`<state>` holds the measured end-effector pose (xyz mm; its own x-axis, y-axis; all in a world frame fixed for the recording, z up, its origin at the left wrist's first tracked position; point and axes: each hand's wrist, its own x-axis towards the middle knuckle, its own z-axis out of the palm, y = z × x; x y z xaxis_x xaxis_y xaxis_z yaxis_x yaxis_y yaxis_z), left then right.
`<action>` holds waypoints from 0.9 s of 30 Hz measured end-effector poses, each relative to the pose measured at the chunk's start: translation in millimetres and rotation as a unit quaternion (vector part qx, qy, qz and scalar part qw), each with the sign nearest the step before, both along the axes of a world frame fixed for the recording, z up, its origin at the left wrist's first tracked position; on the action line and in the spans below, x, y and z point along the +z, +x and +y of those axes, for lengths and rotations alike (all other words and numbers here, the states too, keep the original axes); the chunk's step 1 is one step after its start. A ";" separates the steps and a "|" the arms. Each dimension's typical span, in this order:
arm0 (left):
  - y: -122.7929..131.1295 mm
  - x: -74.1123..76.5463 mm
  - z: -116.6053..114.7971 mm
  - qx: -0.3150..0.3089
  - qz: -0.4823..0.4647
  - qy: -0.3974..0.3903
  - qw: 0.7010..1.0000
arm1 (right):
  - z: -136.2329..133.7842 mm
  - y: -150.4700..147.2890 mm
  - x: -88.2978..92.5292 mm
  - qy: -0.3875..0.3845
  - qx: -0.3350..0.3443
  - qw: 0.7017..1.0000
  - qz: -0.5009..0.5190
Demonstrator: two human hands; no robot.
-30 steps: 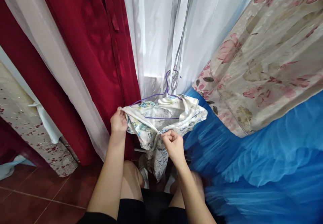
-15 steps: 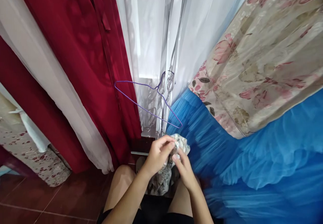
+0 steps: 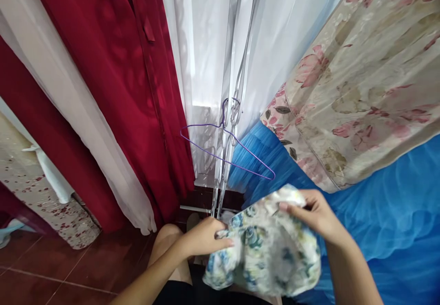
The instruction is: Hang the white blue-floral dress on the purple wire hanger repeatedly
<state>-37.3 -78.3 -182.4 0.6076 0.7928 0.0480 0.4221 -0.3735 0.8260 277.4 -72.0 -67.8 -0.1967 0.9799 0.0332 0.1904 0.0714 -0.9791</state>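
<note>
A white garment with a blue and green flower print (image 3: 268,250) is stretched between both my hands above my lap. My left hand (image 3: 202,238) is closed on its left edge. My right hand (image 3: 318,215) pinches its upper right edge with the fingers closed. Just above, a thin purple wire hanger (image 3: 227,151) hangs bare and tilted from a clear rack post (image 3: 232,112), apart from the garment and from both hands.
A deep red curtain (image 3: 113,89) and white sheer fabric (image 3: 206,43) hang ahead. A blue tulle skirt (image 3: 378,213) and a beige garment with pink flowers (image 3: 371,80) fill the right. Red-brown floor tiles (image 3: 51,273) lie at lower left.
The flowered garment came off the purple hanger, was bunched low between my hands, and is now spread out to the right. The bare hanger swung and hangs tilted.
</note>
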 end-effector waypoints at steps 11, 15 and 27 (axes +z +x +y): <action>-84.8 81.8 24.1 0.178 -0.092 0.248 0.948 | 135.1 -71.8 35.4 -0.003 0.039 0.990 0.136; -144.2 79.6 44.2 0.192 0.017 0.287 0.939 | 126.2 -75.8 38.4 -0.047 0.058 0.983 0.165; -160.3 121.8 163.3 0.275 0.056 0.308 0.909 | 113.0 -61.2 49.0 -0.071 0.046 0.987 0.139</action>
